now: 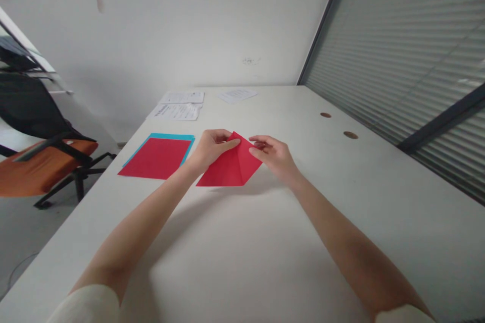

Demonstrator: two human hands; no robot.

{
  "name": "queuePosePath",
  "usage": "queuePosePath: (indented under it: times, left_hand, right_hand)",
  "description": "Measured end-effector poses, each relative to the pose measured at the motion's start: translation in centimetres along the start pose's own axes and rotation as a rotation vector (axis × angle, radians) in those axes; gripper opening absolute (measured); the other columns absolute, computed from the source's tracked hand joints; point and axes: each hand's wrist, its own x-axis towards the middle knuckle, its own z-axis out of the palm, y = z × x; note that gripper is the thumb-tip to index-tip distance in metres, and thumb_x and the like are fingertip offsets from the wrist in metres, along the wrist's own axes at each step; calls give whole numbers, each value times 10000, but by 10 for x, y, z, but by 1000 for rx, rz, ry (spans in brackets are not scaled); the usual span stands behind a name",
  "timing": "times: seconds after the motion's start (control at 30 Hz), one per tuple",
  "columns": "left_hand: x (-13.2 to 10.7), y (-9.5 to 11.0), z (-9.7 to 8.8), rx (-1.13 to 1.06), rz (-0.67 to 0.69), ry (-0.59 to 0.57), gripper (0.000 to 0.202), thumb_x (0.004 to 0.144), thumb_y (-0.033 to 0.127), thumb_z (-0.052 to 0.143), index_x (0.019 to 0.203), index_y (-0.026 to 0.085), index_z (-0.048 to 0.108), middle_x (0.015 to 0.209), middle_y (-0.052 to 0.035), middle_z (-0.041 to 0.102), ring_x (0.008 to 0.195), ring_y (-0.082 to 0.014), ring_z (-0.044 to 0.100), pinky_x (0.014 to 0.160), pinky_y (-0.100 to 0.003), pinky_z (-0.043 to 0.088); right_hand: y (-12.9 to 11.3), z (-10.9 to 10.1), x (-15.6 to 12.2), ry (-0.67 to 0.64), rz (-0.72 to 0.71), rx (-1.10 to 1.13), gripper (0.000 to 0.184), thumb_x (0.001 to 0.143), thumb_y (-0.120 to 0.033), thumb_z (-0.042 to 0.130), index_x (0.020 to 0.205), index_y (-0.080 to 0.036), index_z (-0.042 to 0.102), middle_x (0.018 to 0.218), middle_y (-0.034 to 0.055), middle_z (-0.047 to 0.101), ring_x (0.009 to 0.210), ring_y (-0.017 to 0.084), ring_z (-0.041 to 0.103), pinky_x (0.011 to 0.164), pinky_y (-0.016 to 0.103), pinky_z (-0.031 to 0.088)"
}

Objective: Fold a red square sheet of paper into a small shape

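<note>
A folded sheet of red paper point(229, 167) is held up over the white table, with a crease running down from its pointed top. My left hand point(214, 146) pinches it near that top, thumb on the front face and fingers behind. At its right edge, the thumb and fingers of my right hand point(275, 154) close on the paper; some of those fingertips are hidden behind it. To the left lies a flat red sheet point(157, 157) on top of blue paper point(172, 137), whose edges show at the back and right.
Printed sheets point(178, 111) lie at the table's far left, and another printed page point(237, 95) is near the wall. Two round holes point(350, 135) pierce the white table point(242, 247) at right, beside window blinds point(401, 50). An orange-seated chair point(49, 161) stands left.
</note>
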Motion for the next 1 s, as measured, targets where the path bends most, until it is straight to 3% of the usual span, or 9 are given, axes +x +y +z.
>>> queuePosePath:
  times: [0.13,0.3,1.0]
  left_hand:
    - [-17,18,12,-45,-12,29,289,646,392,837,724,149,703,695,-25,709,572,-136,629,550,-248,497]
    - [-26,31,14,-64,16,12,251,679,380,827,756,160,736,719,-30,728,600,-146,657,546,-235,510]
    - [-31,36,15,-105,25,26,212,681,360,835,744,173,759,703,-34,737,586,-141,664,533,-221,518]
  right_hand:
    - [-25,5,-4,-2,3,-31,235,721,-421,755,764,-192,724,741,40,705,691,169,633,628,294,504]
    - [-36,5,-10,16,-9,-11,196,729,-395,761,754,-201,743,735,35,728,682,170,648,618,291,506]
    - [-45,6,-15,0,-63,0,171,750,-364,750,731,-196,729,726,22,713,674,152,628,617,279,495]
